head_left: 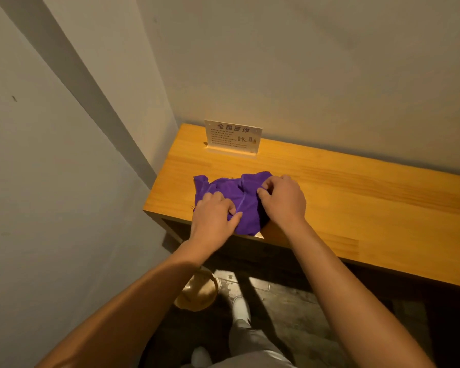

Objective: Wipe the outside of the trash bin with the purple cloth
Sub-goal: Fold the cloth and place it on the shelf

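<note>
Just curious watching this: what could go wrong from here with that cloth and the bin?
The cloth is bunched and overhangs the shelf edge; it could slip to the floor if either hand lets go. The bin sits low beneath the left hand, near a foot, so reaching down might knock it.

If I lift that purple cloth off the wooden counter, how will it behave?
The purple cloth lies bunched in soft folds, so it will probably hang limp. It looks thin, so likely light. One edge already droops over the counter front, so it may slide when tugged.
</note>
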{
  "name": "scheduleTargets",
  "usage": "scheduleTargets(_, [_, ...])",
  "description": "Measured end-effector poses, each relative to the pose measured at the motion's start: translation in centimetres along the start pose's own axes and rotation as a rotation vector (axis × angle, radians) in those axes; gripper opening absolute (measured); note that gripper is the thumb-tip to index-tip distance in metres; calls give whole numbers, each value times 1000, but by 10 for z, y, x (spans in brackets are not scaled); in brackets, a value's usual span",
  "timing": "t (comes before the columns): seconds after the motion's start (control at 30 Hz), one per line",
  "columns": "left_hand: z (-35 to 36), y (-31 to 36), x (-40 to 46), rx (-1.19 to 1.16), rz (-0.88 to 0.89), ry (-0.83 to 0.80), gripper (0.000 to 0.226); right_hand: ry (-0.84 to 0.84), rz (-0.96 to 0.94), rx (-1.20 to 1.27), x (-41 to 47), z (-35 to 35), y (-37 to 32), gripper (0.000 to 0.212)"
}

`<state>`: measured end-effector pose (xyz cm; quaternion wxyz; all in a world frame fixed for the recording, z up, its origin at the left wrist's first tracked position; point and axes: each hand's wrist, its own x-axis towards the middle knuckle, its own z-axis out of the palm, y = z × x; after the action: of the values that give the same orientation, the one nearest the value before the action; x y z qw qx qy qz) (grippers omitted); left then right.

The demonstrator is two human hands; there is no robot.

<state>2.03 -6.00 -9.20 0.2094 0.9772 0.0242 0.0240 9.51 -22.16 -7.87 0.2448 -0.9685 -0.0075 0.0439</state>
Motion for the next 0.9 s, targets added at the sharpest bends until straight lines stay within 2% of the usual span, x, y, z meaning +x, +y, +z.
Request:
scheduleTargets(0.13, [-15, -6, 1, -360, -23, -13, 9, 90, 11, 147, 5, -5, -2, 11])
scheduleTargets(0.23, [-31, -13, 4, -686, -161, -53, 9, 107, 75, 216, 10, -3, -3, 13])
scheduleTargets(0.27, [-35, -15, 9, -732, -205, -53, 10, 103, 83, 233, 11, -1, -3, 14])
scheduleTargets(0.4, [-37, -17, 36, -624, -311, 22, 12, 119, 33, 296, 12, 10, -8, 18])
scheduleTargets(0.5, [-31, -24, 46, -366, -332, 135, 14, 134, -39, 344, 11, 19, -12, 16])
scheduleTargets(0.57, [-24, -32, 43, -166, -316, 177, 12, 106, -121, 319, 9, 27, -11, 22])
scheduleTargets(0.67, [-13, -43, 27, 0, -247, 162, 7, -1, -220, 89, 4, 40, -5, 42])
scheduleTargets(0.73, [-10, -48, 22, 71, -213, 177, 18, -42, -224, -81, 1, 46, 0, 49])
scheduleTargets(0.83, [-13, -43, 28, 82, -49, 227, 39, 33, -279, -77, -1, 45, -3, 52])
scheduleTargets(0.9, [-10, -39, 32, 114, 93, 76, 54, 41, -394, -54, 1, 49, -9, 52])
